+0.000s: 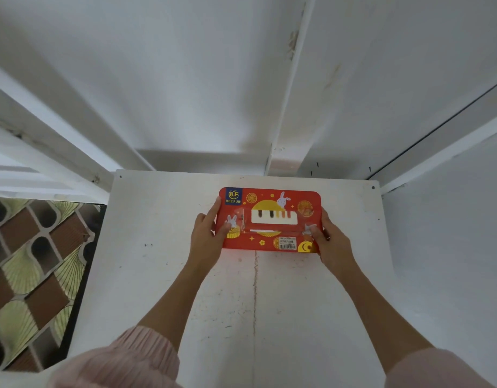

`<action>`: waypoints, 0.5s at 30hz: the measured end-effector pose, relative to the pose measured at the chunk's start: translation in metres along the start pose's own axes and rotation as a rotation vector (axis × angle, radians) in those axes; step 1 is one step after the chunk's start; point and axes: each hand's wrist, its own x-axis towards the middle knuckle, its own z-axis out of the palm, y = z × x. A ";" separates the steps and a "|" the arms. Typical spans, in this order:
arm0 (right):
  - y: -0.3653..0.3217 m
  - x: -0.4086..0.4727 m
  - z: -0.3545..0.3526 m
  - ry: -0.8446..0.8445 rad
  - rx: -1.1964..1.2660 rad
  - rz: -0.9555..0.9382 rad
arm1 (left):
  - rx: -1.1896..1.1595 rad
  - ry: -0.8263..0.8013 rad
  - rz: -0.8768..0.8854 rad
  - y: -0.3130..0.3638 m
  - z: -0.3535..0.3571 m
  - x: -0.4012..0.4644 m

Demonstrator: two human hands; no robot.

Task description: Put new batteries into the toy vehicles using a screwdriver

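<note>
Two hands hold one flat red box [269,219] by its short ends, at the far middle of the white tabletop [158,261]. The left hand [206,233] grips the left end, its thumb lying on the printed lid and its fingers running up along the edge. The right hand [330,243] grips the right end the same way, thumb on the lid near the lower corner and fingers wrapped round the side. Whether the box rests on the tabletop or is lifted just clear of it cannot be told from this view.

The lid carries rabbits, gold moons, a barcode sticker and a clear window with what looks like a row of small parts behind it; what they are is too small to make out. No toy vehicle, battery or screwdriver shows anywhere, so this looks like the opening step, with the box likely holding what the task needs.

The box looks light and stiff, probably thin tin or card, with a glossy face that could slip under dry thumbs. Holding both short ends keeps it level. To open it, the lid's rim at the ends seems the sensible place to pull, and loose contents may shift if it tilts.

A patterned floor [32,261] lies to the left, and pink sleeves [135,357] cover the upper arms.
</note>
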 end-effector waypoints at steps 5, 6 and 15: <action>-0.003 0.000 -0.001 -0.008 -0.039 0.028 | -0.022 -0.007 0.016 -0.002 -0.001 0.001; -0.002 0.001 -0.001 -0.006 -0.050 0.022 | -0.027 -0.011 0.006 -0.003 -0.001 0.002; -0.038 0.000 -0.039 -0.124 -0.413 0.073 | 0.115 0.000 -0.024 -0.004 -0.024 -0.006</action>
